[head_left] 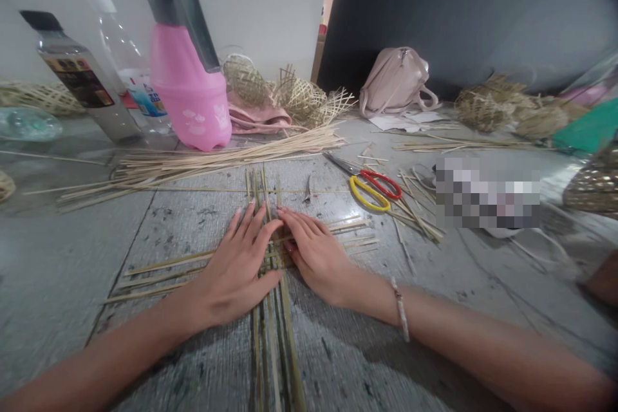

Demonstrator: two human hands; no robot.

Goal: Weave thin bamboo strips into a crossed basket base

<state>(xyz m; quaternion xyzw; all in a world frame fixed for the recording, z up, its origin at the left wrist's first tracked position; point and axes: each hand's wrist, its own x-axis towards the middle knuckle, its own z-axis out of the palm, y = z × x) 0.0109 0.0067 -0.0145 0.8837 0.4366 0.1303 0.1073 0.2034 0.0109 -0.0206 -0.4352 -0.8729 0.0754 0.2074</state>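
Observation:
Thin bamboo strips (275, 341) cross each other on the grey floor in front of me, one set running lengthwise and another sideways. My left hand (236, 270) lies flat over the left side of the crossing, its fingers spread and its thumb across the lengthwise strips. From the right, my right hand (316, 254) rests against the crossing, with fingers stretched out side by side and thumb lower down. Its fingertips meet the left hand's near the lengthwise strips. Both hands cover much of the crossing.
Scissors (374, 190) with red and yellow handles lie right of the strips. Behind are a bundle of loose strips (232, 158), a pink spray bottle (190, 90), a dark-capped bottle (87, 77), woven pieces (299, 96) and a bag (396, 80). A blurred-out object (487, 193) sits right.

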